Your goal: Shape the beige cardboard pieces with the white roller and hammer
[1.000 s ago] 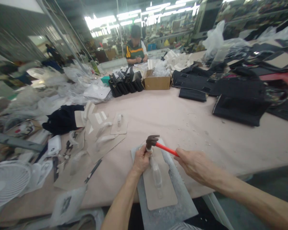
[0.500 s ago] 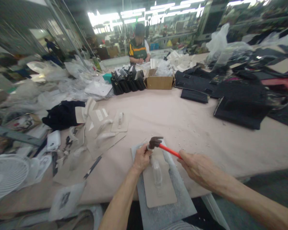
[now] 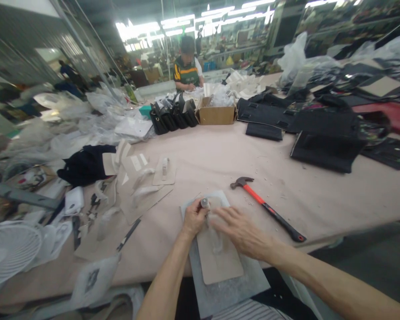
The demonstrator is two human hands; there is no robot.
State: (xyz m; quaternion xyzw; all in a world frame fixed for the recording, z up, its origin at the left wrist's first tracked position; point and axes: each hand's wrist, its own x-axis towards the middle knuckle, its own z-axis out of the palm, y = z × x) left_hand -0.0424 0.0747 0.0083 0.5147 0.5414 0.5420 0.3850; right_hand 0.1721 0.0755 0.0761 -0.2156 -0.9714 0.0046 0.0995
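My left hand [image 3: 194,218] is closed around a short upright punch [image 3: 205,202] with a round metal top. It stands at the far end of a beige panel [image 3: 216,266] that has a plastic-wrapped handle [image 3: 216,242] on it. The panel lies on a grey slab [image 3: 233,293] at the table's near edge. Over the handle, beside the punch, my right hand [image 3: 236,226] has its fingers stretched out and holds nothing; it is slightly blurred. To its right a claw hammer [image 3: 265,206] with a red and black handle rests on the table.
Beige panels with handles [image 3: 165,171] lie to the left, near a white fan [image 3: 11,253]. Black bags [image 3: 173,115] and a cardboard box [image 3: 216,114] stand at the back. Dark bag pieces [image 3: 326,149] are piled at right. A person [image 3: 187,69] works across the table.
My right hand has let go of the hammer, which now lies on the table to the right. That hand has moved left over the panel, while my left hand stays on the punch.
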